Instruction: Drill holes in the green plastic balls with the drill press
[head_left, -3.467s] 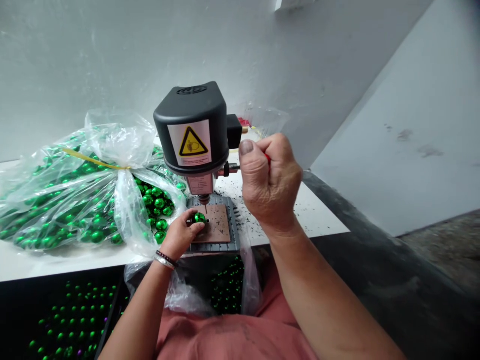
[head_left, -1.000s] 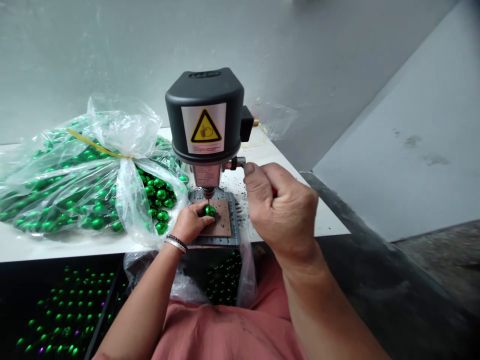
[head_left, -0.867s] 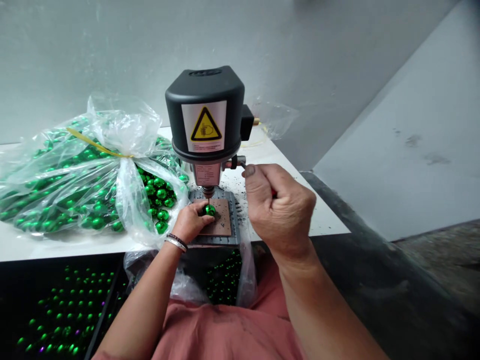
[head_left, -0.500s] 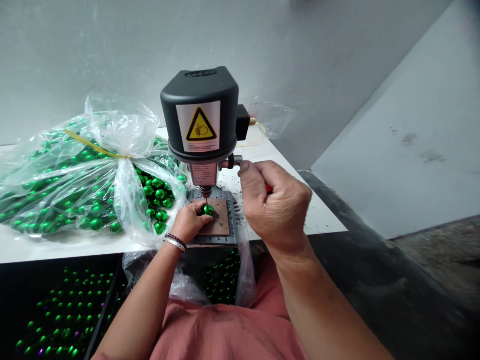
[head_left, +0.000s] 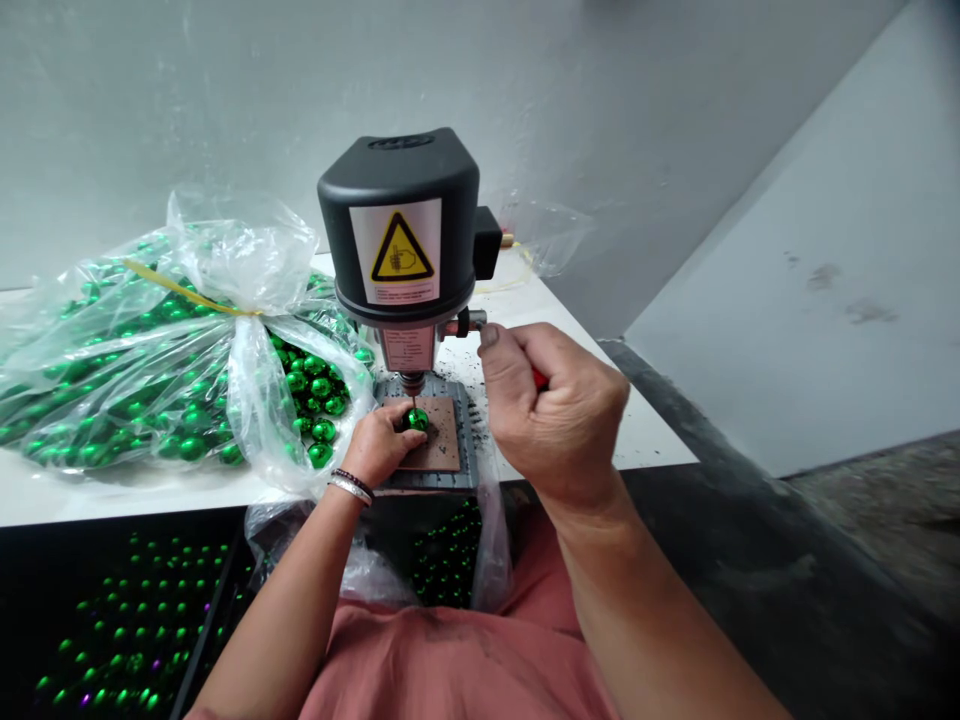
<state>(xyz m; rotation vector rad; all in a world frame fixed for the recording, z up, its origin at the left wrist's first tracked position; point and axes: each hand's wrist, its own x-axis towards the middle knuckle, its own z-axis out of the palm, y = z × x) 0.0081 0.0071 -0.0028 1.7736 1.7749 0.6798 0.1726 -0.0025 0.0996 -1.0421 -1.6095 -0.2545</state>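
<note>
Since the first frame, the green ball (head_left: 417,420) has shifted beneath the drill bit (head_left: 414,401), below frame centre. Left hand (head_left: 376,445), nearer, clamps it from the left; round, no long axis. Right hand (head_left: 555,408) is closed around the red grip (head_left: 540,380).

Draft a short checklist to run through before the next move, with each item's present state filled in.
1. Green ball held: ok; the left hand pinches it over the brown board.
2. Red handle held: ok; the right hand is closed around it.
3. Fingers well clear of the drill bit: not ok; they are close beside it.
4. Bit depth: cannot tell whether its tip has entered the ball.
5. Work area swept: not ok; dark chips are scattered about.
6. Plastic bag clear of the bit: ok; it lies apart, to the left.
</note>
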